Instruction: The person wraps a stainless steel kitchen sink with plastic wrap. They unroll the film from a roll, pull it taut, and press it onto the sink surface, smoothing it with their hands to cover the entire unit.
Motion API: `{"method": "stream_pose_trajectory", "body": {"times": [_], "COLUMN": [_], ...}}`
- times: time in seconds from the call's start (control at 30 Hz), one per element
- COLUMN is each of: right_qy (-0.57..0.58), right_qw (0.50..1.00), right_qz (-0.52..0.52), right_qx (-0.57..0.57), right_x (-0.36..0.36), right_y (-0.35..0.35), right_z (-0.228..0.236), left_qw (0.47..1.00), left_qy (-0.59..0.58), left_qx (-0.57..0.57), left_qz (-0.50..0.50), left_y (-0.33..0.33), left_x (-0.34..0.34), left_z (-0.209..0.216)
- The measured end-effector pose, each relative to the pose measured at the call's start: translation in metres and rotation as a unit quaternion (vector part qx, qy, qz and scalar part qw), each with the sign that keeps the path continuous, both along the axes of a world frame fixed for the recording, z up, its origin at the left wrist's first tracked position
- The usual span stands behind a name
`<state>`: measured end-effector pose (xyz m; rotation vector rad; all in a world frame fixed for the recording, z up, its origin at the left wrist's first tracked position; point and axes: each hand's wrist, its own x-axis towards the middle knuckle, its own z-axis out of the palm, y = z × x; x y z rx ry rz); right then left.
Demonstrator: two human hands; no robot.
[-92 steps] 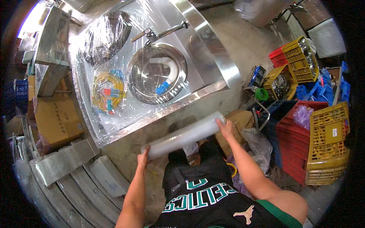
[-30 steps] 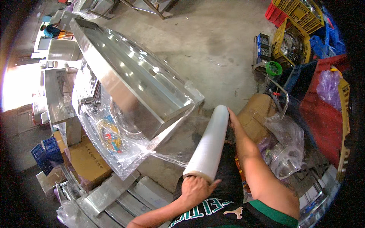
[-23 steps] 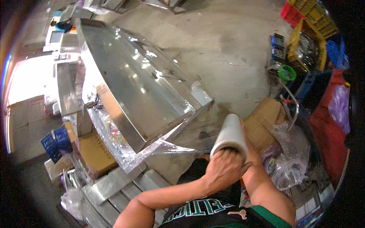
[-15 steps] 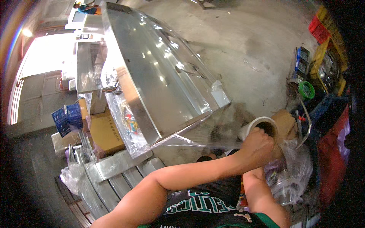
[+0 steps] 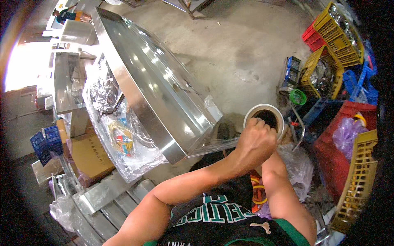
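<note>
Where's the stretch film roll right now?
Head view, right of centre: the stretch film roll stands end-on under the left hand, beside the steel sink unit's wrapped corner.

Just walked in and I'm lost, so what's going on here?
A person is wrapping a stainless steel sink unit in clear stretch film. The left hand grips the top end of the film roll, held upright. A sheet of film runs taut from the roll to the unit's near corner. The right hand is hidden behind the left arm. Plastic crates stand to the right.

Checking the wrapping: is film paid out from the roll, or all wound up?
Paid out: a clear sheet stretches from the roll to the steel sink unit's corner.
</note>
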<state>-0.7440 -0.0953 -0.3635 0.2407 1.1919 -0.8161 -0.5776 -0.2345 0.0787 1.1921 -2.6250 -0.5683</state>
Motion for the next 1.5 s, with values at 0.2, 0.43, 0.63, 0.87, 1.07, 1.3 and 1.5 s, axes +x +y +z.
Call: {"method": "stream_pose_trajectory", "body": {"times": [0.2, 0.43, 0.63, 0.87, 1.07, 1.3, 1.5], "right_qy": [0.006, -0.03, -0.079, -0.114, -0.13, -0.034, -0.032], "right_qw": [0.999, 0.991, 0.979, 0.964, 0.944, 0.922, 0.876], "right_qz": [0.04, 0.128, 0.187, 0.237, 0.305, 0.383, 0.477], "right_qx": [0.004, 0.005, 0.021, 0.03, -0.007, 0.039, -0.061], "right_x": [-0.006, 0.0, 0.002, 0.025, 0.053, 0.132, 0.241], "right_y": [-0.075, -0.203, -0.308, -0.422, -0.536, -0.697, -0.826], "right_z": [0.029, 0.024, 0.026, 0.04, 0.049, 0.105, 0.151], "left_qw": [0.998, 0.99, 0.954, 0.894, 0.857, 0.804, 0.785], "left_qy": [0.002, -0.036, -0.052, -0.073, -0.051, -0.007, 0.007], "left_qx": [0.012, 0.026, 0.0, 0.006, -0.034, -0.077, -0.091], "left_qz": [0.062, 0.133, 0.295, 0.442, 0.511, 0.59, 0.612], "left_y": [-0.013, -0.043, -0.132, -0.226, -0.292, -0.392, -0.488], "left_x": [0.019, 0.001, -0.018, 0.003, 0.038, 0.13, 0.214], "left_z": [0.03, 0.07, 0.101, 0.12, 0.144, 0.168, 0.196]}}
